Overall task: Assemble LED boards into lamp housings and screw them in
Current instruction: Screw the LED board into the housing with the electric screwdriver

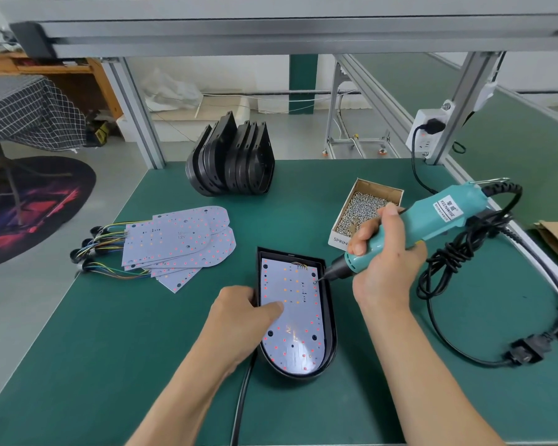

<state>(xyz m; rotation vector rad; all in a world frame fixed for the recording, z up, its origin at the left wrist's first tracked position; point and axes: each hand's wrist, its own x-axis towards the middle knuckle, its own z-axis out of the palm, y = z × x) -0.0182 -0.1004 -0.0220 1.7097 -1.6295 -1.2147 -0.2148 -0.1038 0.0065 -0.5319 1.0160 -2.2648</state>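
Right hand (388, 252) grips screwdriver (432, 226), tip on LED board (292, 313)

Matt green mat, glossy plastic, bare metal

The surface (142, 349) looked matt green; the housing (331, 333) was glossy black plastic, the screw box (384, 188) brown cardboard, the frame (136, 117) brushed metal.
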